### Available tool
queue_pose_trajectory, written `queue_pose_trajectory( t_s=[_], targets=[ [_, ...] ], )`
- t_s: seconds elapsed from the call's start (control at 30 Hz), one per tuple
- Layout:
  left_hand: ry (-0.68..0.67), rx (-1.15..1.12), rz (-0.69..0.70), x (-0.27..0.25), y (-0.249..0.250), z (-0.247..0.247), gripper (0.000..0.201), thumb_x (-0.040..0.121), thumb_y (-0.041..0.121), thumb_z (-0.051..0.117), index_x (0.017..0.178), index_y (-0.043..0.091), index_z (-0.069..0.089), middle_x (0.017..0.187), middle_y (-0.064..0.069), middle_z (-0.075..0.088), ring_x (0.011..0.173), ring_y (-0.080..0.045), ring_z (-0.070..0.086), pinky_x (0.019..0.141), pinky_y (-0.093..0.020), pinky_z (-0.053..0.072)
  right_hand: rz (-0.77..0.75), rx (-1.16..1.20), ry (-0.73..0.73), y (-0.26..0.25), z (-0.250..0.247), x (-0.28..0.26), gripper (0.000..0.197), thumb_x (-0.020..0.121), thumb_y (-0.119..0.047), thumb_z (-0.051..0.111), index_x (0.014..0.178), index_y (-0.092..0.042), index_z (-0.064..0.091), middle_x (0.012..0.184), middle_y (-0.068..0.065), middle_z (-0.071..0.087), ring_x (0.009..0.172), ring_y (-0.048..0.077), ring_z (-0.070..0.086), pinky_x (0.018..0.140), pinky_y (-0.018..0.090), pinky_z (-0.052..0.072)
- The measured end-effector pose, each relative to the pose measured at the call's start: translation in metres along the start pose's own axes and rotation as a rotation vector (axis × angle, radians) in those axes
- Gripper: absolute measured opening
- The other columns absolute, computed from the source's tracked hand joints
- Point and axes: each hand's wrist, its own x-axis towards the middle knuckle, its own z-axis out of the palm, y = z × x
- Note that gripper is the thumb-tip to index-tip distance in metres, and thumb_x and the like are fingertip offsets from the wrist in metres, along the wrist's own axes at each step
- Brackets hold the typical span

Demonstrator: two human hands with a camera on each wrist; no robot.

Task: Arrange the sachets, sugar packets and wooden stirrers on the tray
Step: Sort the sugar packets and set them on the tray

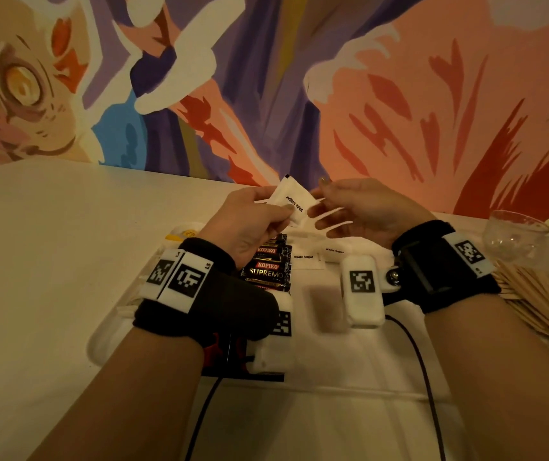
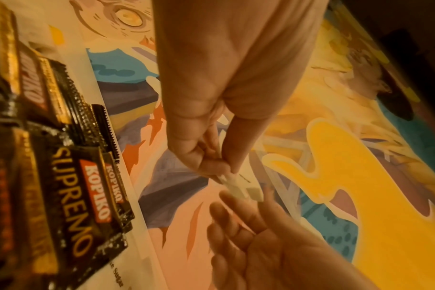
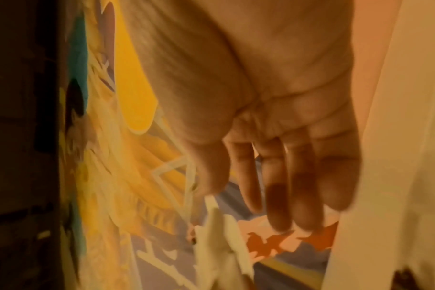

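Head view: left hand (image 1: 253,217) pinches sugar packet (image 1: 291,202); right hand (image 1: 363,211) seemingly relaxed.

Left hand (image 1: 253,214) pinched in a grip — right hand (image 1: 363,207) seemingly loose-fingered.

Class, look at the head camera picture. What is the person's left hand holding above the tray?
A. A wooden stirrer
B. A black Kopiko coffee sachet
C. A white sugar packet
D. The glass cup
C. The left hand pinches a white sugar packet printed "White Sugar", held up above the tray; the Kopiko sachets lie on the tray, and the wooden stirrers and glass cup sit untouched off to the right.
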Motion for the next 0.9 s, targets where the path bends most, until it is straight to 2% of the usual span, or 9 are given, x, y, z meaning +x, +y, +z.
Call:
queue_pose_trajectory(
  t_s=[0.07,0.17,0.23,0.3,0.4,0.5,0.67,0.8,0.9],
  targets=[
    [-0.001,0.029,-0.003,0.001,-0.001,0.001,0.038,0.086,-0.006,0.057,0.123,0.003,0.053,0.097,-0.012,0.063,0.079,-0.014,0.061,0.061,-0.015,0.053,-0.016,0.007,-0.088,-0.006,0.004,-0.005,0.021,0.087,-0.032,0.060,0.092,-0.012,0.065,0.081,0.003,0.068,0.070,0.014,0.065,0.066,0.027,0.051],
    [-0.011,0.100,0.025,0.001,-0.003,0.002,0.038,0.085,-0.006,0.059,0.122,0.003,0.055,0.096,-0.012,0.063,0.078,-0.015,0.057,0.060,-0.018,0.047,-0.071,0.014,-0.042,-0.010,0.013,-0.008,0.004,0.081,-0.009,0.067,0.083,-0.009,0.065,0.072,0.004,0.066,0.061,0.010,0.061,0.056,0.019,0.051],
    [0.002,0.118,0.061,0.001,-0.003,0.002,0.035,0.086,-0.001,0.060,0.120,0.003,0.055,0.091,-0.010,0.064,0.079,-0.019,0.055,0.062,-0.023,0.044,-0.075,0.059,0.023,-0.011,0.015,-0.007,0.012,0.078,0.006,0.066,0.076,-0.005,0.061,0.064,0.005,0.064,0.054,0.010,0.059,0.050,0.016,0.050],
    [-0.013,0.127,0.073,0.000,-0.002,0.002,0.033,0.087,0.008,0.062,0.119,0.006,0.055,0.091,-0.010,0.064,0.078,-0.018,0.055,0.062,-0.023,0.045,-0.061,0.143,0.052,-0.012,0.016,-0.007,0.017,0.079,0.011,0.062,0.075,-0.005,0.057,0.063,0.006,0.062,0.052,0.011,0.060,0.048,0.016,0.052],
    [-0.030,0.139,0.068,-0.001,-0.004,0.005,0.036,0.086,0.009,0.065,0.120,0.006,0.053,0.084,-0.007,0.064,0.070,-0.011,0.058,0.055,-0.017,0.050,-0.040,0.196,0.059,-0.013,0.015,-0.006,0.020,0.082,0.013,0.058,0.081,-0.006,0.053,0.071,0.009,0.062,0.048,0.012,0.063,0.050,0.020,0.055],
    [0.030,0.166,0.102,0.002,-0.005,0.004,0.038,0.084,0.004,0.066,0.120,0.004,0.052,0.077,-0.006,0.064,0.063,-0.010,0.058,0.057,-0.018,0.051,-0.026,0.170,-0.019,-0.012,0.013,-0.007,0.024,0.080,0.014,0.060,0.089,-0.007,0.052,0.077,0.012,0.065,0.050,0.013,0.065,0.050,0.021,0.056],
    [0.016,0.293,0.143,0.003,-0.005,0.003,0.030,0.087,0.009,0.064,0.116,0.005,0.059,0.072,-0.002,0.063,0.061,-0.007,0.056,0.057,-0.016,0.048,-0.009,-0.030,-0.060,-0.011,0.004,-0.008,0.018,0.084,-0.001,0.063,0.101,-0.008,0.062,0.082,0.005,0.070,0.062,0.011,0.067,0.057,0.021,0.056],
    [-0.063,0.163,0.083,-0.003,-0.002,0.005,0.028,0.091,0.013,0.059,0.118,0.010,0.053,0.079,0.000,0.062,0.069,-0.006,0.058,0.062,-0.019,0.049,0.028,-0.018,-0.013,-0.011,0.001,-0.007,0.004,0.088,-0.007,0.059,0.089,-0.009,0.062,0.075,0.006,0.067,0.061,0.013,0.065,0.054,0.021,0.053],
    [-0.120,0.126,0.106,-0.006,-0.002,0.007,0.025,0.093,0.010,0.054,0.116,0.016,0.053,0.084,0.000,0.059,0.071,-0.005,0.057,0.064,-0.019,0.049,0.060,-0.028,-0.001,-0.009,0.000,-0.006,0.005,0.086,-0.006,0.061,0.083,-0.009,0.062,0.070,0.006,0.066,0.061,0.014,0.062,0.054,0.023,0.050]
  ],
)
